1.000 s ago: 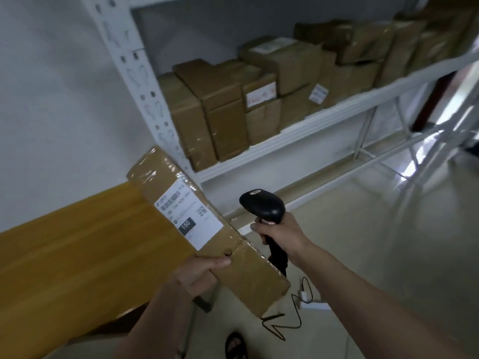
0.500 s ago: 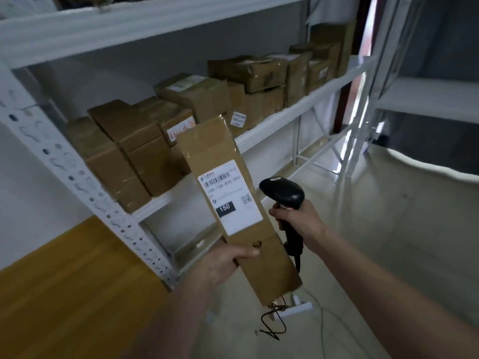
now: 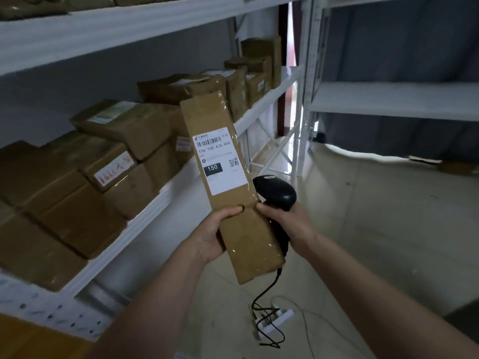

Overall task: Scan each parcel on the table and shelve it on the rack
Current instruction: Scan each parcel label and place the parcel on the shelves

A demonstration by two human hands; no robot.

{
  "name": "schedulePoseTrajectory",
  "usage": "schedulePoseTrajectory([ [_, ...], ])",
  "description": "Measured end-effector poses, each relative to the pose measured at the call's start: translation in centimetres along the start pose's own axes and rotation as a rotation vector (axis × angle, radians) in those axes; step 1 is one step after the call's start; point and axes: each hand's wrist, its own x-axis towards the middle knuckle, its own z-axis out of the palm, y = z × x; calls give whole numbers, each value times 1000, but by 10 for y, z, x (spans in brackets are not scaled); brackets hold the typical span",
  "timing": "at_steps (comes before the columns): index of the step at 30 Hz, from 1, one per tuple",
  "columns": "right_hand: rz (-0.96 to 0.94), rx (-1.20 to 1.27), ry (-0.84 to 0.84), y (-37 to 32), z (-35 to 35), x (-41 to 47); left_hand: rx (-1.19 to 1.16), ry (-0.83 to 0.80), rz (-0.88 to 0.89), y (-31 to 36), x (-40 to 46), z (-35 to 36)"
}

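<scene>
Your left hand (image 3: 213, 233) grips the parcel (image 3: 228, 187); your right hand (image 3: 290, 224) grips the scanner (image 3: 276, 191). The rack (image 3: 166, 195) already holds many boxes, and this one probably still needs shelving.

Scanner (image 3: 276, 193): handle mostly hidden behind parcel (image 3: 230, 182). Shelf boxes (image 3: 64, 193): labels blurred, unreadable. Table (image 3: 31, 340): cut off at the corner.

The parcel (image 3: 228, 182) has swung from lying slantwise over the table (image 3: 31, 338) to standing nearly upright in front of the rack (image 3: 155, 203), its label (image 3: 219, 159) facing the camera. The right hand (image 3: 290, 226) with the scanner (image 3: 276, 191) has closed in: a second ago it was apart from the parcel, now its thumb touches the parcel's right edge (the scanner head sits just behind it). The table has slid almost out of view.
</scene>
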Motion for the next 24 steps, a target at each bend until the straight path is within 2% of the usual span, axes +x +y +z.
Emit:
schedulePoseTrajectory([
  [3, -7, 41, 101, 5, -10, 9, 63, -28, -22, 5, 18, 13],
  [9, 9, 97, 255, -5, -37, 40, 130, -221, 20, 3, 50, 30],
  [17, -27, 171, 258, -24, -69, 120, 127, -297, -8, 16, 113, 63],
  [24, -35, 152, 160, -68, -144, 248, 194, -249, -56, 61, 240, 123],
])
